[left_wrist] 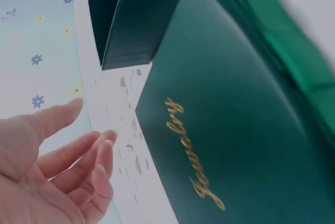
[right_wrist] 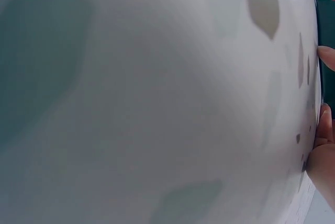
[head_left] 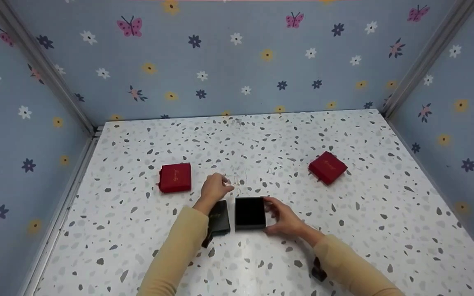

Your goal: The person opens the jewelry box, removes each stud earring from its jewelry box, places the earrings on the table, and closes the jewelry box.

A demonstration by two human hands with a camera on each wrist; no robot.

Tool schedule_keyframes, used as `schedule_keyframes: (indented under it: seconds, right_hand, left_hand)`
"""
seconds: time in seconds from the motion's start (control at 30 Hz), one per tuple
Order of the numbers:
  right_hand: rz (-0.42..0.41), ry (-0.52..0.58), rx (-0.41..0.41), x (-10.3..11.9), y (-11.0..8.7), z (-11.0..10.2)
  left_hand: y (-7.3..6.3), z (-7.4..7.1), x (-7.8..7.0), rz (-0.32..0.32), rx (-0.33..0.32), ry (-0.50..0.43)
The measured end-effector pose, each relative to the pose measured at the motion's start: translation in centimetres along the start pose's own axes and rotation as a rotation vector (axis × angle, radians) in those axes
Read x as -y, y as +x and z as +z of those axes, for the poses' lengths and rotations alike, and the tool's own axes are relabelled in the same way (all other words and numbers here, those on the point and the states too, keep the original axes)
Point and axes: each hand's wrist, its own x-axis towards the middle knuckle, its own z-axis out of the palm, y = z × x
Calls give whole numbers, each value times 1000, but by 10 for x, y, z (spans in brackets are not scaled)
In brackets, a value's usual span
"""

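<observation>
An uncovered dark green jewelry box base [head_left: 250,213] with a black inside sits on the table in the head view. My right hand [head_left: 283,218] grips its right side, thumb at the near corner and fingers at the far one. Left of the base lies the green lid [left_wrist: 209,114], marked "Jewelry" in gold, with a green ribbon [left_wrist: 293,51] along its edge. My left hand [head_left: 217,187] hovers beyond the lid, by some thin, fine jewelry [head_left: 239,181]. The left wrist view shows this hand's [left_wrist: 68,166] fingers loosely bent, thumb apart, nothing seen between them.
One red jewelry box [head_left: 175,177] with a ribbon lies at the left; another red box [head_left: 328,167] is turned at an angle on the right. The speckled white table [head_left: 138,139] meets flowered blue panels [head_left: 237,57] at the back and both sides.
</observation>
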Motion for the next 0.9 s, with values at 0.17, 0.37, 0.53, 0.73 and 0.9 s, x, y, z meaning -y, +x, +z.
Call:
schedule_keyframes:
  seconds: [0.17,0.37,0.53,0.73,0.9]
  right_hand:
    - [-9,-28,-10,-22,1,1]
    - [-108,-24,-22,-33,1,1]
    - [-59,-31,-16,-32,2,1]
    - [29,-35,-12,-31,3,2]
    - [22,-33,-7,-19,2,1]
  left_hand:
    - [-12,-5,4,53,130,16]
    - [-26,-10,10,132,230,24]
    - [-37,-11,17,193,272,20]
    - [-49,-10,24,233,313,83]
    - [-57,-8,29,268,336,128]
